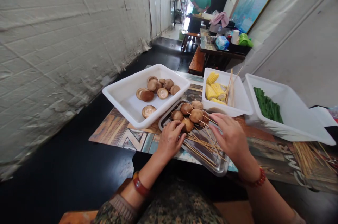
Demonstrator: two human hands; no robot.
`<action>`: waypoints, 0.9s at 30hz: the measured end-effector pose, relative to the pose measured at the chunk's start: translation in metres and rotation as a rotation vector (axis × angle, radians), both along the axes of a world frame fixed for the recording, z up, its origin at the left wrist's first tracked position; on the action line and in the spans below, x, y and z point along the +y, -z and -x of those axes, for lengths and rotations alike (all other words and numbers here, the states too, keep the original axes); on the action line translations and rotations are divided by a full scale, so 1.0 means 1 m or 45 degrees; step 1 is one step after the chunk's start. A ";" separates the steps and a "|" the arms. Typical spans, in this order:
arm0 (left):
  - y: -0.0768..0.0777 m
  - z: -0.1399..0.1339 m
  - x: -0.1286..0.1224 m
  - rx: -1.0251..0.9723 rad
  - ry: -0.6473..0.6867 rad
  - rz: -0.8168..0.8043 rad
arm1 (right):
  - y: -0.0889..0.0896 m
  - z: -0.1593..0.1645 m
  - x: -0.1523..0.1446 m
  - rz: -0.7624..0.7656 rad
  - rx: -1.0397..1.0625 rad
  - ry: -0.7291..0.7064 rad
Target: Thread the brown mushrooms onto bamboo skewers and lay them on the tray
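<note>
The two hands worked low over a metal tray (224,170) on the tabletop (111,130). The left hand (170,141) had its fingers partly bent, the tips against the near side of the skewered mushrooms (196,115); whether it gripped one, I couldn't tell. The right hand (232,136) was half curled, thumb apart from the fingers, just beside the stick ends that poked out of the pile. From where I stood I couldn't make out if a stick was pinched there.

The brown caps were heaped at the far end of the tray, and bare sticks (203,157) lay across its nearer part. Beyond the left hand, partly overhanging the tray's side, sat a wide white tub (118,92) with loose mushrooms (153,85) in it. To the right stood a smaller tub (241,106) with yellow corn (216,92) and some upright sticks, then a long tub (298,111) of cut greens (268,104). More sticks (307,155) were spread near the tabletop's right end. Farther back, a person in green (200,2) stood at another table.
</note>
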State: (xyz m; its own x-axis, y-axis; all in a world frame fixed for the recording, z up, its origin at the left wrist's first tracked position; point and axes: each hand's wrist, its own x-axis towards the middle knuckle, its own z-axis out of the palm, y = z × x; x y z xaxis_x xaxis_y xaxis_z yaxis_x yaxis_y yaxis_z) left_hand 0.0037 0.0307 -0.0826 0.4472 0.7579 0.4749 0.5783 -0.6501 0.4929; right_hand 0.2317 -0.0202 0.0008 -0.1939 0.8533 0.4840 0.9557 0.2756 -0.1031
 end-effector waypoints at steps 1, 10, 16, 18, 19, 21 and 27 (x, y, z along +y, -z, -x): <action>-0.001 0.000 0.000 0.004 -0.001 0.004 | -0.003 -0.002 -0.003 -0.051 0.016 0.010; -0.001 0.003 -0.001 -0.067 -0.040 0.024 | 0.015 0.031 -0.037 0.164 0.260 -0.260; 0.004 0.011 -0.004 -0.182 -0.047 -0.002 | 0.052 0.034 -0.039 0.285 0.154 -0.119; 0.005 0.014 -0.006 -0.199 -0.042 -0.002 | 0.056 0.028 -0.036 0.266 0.099 -0.063; 0.005 0.015 -0.007 -0.202 -0.037 -0.002 | 0.057 0.026 -0.034 0.259 0.084 -0.050; 0.006 0.016 -0.009 -0.199 -0.025 -0.002 | 0.057 0.024 -0.031 0.258 0.066 -0.044; 0.011 0.018 -0.013 -0.152 0.003 -0.033 | 0.064 0.035 -0.019 0.259 0.018 -0.012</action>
